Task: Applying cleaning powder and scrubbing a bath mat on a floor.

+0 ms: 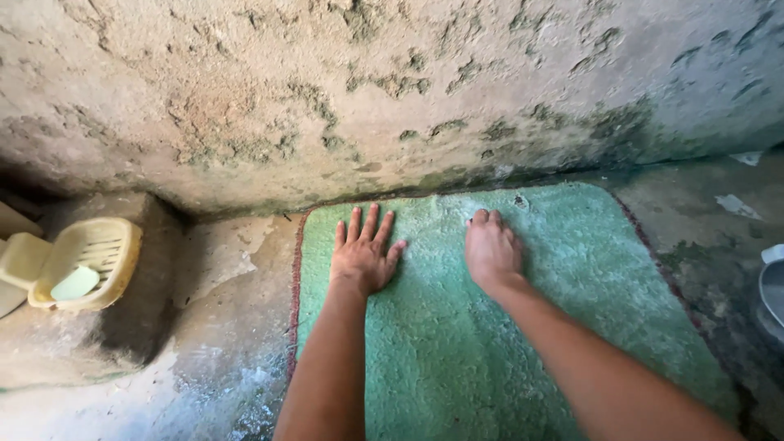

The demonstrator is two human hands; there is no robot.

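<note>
Forearms and 2 bare hands on green shaggy mat [523, 327], wet concrete floor [220, 359].
Left hand [362, 255] flat, fingers spread, gripping nothing; right hand [492, 249] pressed down, fingers curled under, nothing held. Mat abuts stained wall [392, 90]. Step judged: pressing or scrubbing pile. Yellow soap dish [86, 263] well apart, left; metal basin [772, 290] at right edge.

Soft daylight, sharp focus (corners shadowed, bowed).
</note>
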